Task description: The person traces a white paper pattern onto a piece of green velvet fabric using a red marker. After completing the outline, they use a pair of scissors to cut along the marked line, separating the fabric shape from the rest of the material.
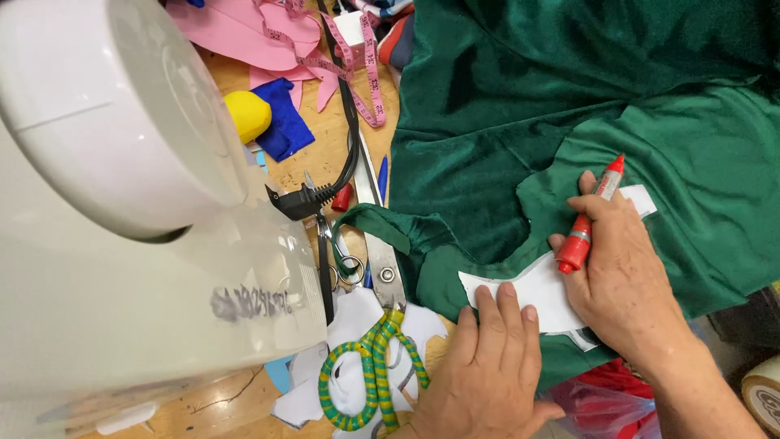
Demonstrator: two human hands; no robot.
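Cluttered wooden table carries green fabric — soft, limp, likely to slide. Left hand lies flat, fingers spread, pinning a thin white paper pattern; right hand, just beside it, grips a red marker and presses the pattern's other end.

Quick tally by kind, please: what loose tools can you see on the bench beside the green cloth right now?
Scissors: 2, large shears with green-and-yellow wrapped handles and a small pair beside them
Tape measure: 1, pink
Marker: 1, red, in the right hand
Pen: 1, blue
Total: 5
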